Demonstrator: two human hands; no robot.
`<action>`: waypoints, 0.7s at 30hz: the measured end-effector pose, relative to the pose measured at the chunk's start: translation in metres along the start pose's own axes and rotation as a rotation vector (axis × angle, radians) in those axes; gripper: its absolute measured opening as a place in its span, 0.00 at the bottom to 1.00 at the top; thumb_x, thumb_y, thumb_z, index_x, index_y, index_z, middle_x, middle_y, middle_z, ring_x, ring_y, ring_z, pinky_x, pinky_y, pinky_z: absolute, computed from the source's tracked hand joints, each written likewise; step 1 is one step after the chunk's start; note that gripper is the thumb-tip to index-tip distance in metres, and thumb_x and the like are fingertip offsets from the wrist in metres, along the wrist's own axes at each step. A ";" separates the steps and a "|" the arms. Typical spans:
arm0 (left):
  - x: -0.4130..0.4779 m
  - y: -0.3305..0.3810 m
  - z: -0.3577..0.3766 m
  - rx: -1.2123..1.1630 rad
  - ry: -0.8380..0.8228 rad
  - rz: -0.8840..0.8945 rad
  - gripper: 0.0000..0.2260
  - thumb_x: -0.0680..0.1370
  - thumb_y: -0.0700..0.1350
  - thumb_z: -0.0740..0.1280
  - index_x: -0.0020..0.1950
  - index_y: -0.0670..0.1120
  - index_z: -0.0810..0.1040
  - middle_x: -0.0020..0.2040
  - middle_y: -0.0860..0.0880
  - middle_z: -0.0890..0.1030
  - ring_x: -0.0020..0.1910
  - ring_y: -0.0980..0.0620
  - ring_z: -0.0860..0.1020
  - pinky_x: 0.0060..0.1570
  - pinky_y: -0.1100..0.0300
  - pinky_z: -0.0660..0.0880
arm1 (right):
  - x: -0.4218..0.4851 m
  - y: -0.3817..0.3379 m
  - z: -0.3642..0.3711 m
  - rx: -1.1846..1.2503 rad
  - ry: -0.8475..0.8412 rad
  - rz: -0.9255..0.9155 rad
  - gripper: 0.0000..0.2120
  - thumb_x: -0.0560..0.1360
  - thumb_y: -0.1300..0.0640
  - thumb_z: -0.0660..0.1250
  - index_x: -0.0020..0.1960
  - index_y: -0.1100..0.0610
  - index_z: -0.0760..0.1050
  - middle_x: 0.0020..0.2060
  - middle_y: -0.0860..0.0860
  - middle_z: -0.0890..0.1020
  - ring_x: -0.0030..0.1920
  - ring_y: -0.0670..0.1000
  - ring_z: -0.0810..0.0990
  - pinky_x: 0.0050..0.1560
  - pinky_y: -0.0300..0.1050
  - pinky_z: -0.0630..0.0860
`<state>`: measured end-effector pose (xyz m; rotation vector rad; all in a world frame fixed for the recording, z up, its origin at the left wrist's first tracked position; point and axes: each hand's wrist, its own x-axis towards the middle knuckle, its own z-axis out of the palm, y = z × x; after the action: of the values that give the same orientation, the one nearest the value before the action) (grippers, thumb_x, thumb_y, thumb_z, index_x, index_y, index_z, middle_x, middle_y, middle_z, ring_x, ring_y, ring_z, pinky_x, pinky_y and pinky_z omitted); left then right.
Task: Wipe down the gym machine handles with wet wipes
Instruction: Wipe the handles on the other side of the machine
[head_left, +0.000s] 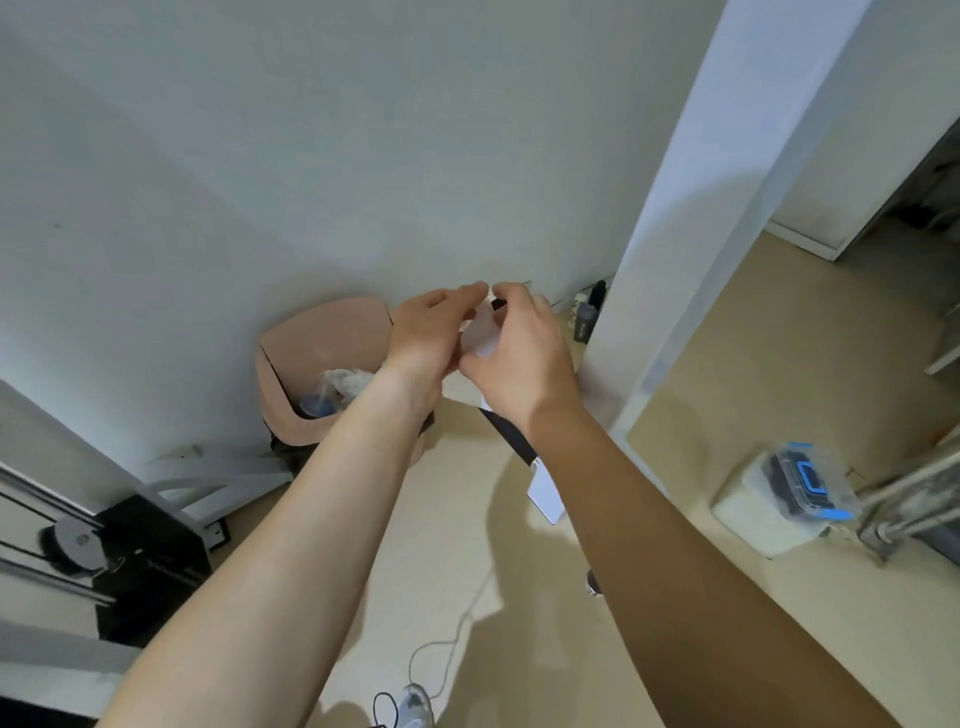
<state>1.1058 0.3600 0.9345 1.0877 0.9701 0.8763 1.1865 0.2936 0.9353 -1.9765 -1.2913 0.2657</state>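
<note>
Fingertips (480, 291) of our left hand (431, 332) and right hand (519, 348) pinch a white wet wipe (480, 332) between them, above a pink bin (322, 369).

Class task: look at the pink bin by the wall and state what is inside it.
Inside the pink bin: crumpled white wipes and something bluish. The left forearm covers the rest.

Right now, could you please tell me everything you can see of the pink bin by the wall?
The pink bin stands on the beige floor against the white wall, just left of the hands. It looks like matte plastic, with a broad rim that tilts toward the camera and a dark base or liner below. Inside lie crumpled white wipes and something bluish. The left forearm crosses in front of its right side, hiding that edge; whether they touch is unclear.
</note>
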 end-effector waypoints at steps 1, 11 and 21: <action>0.001 0.001 -0.001 -0.017 -0.028 -0.008 0.12 0.79 0.47 0.71 0.52 0.37 0.82 0.42 0.46 0.83 0.33 0.50 0.80 0.31 0.63 0.74 | 0.003 -0.001 0.002 -0.043 0.031 -0.013 0.27 0.68 0.57 0.71 0.66 0.55 0.70 0.55 0.53 0.77 0.59 0.57 0.76 0.55 0.51 0.76; 0.024 -0.026 -0.001 -0.134 0.035 -0.141 0.08 0.78 0.46 0.65 0.49 0.45 0.82 0.48 0.48 0.84 0.45 0.49 0.83 0.42 0.57 0.80 | 0.029 0.004 -0.008 -0.054 0.249 0.176 0.10 0.77 0.57 0.59 0.55 0.54 0.77 0.41 0.50 0.80 0.44 0.55 0.77 0.41 0.44 0.66; 0.050 -0.069 0.042 -0.064 -0.281 -0.232 0.20 0.72 0.39 0.68 0.63 0.52 0.78 0.47 0.49 0.79 0.42 0.50 0.71 0.39 0.58 0.70 | 0.069 0.022 -0.023 0.149 0.298 0.479 0.14 0.79 0.59 0.58 0.57 0.55 0.80 0.47 0.49 0.82 0.46 0.52 0.78 0.31 0.35 0.61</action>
<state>1.1692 0.3770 0.8652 0.9900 0.8079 0.5442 1.2474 0.3371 0.9512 -2.0785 -0.5850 0.2740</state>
